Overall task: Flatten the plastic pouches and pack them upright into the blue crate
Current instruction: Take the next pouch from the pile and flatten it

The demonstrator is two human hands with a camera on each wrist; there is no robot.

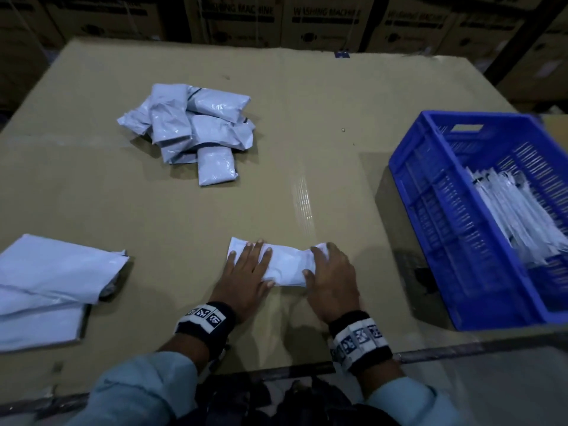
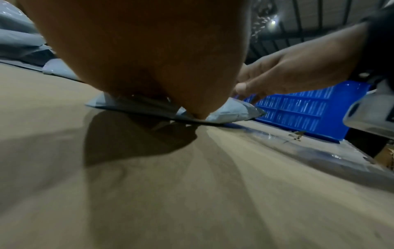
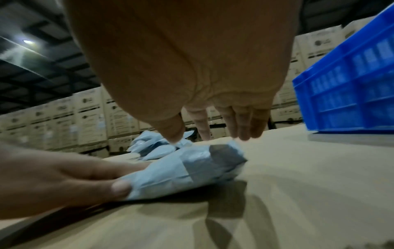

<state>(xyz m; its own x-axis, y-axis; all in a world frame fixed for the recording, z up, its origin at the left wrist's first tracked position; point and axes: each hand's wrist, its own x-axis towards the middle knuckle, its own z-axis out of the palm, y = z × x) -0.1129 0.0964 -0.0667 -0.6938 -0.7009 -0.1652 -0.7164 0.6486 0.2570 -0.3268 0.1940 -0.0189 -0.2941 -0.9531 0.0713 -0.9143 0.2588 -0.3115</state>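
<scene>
A pale grey plastic pouch [image 1: 285,264] lies on the cardboard-covered table in front of me. My left hand [image 1: 249,267] presses flat on its left end with straight fingers. My right hand [image 1: 330,272] rests on its right end, fingertips [image 3: 241,129] pointing down past the pouch [image 3: 181,170] and thumb touching it. In the left wrist view my left palm [image 2: 149,59] bears down on the pouch [image 2: 226,112]. The blue crate [image 1: 430,229] stands at the right, with several flattened pouches [image 1: 519,222] leaning upright inside.
A pile of several puffy pouches [image 1: 196,130] sits at the middle left of the table. Larger flat grey bags [image 1: 46,287] lie at the left edge. Cardboard boxes [image 3: 85,121] are stacked behind the table. The table's front edge runs just below my wrists.
</scene>
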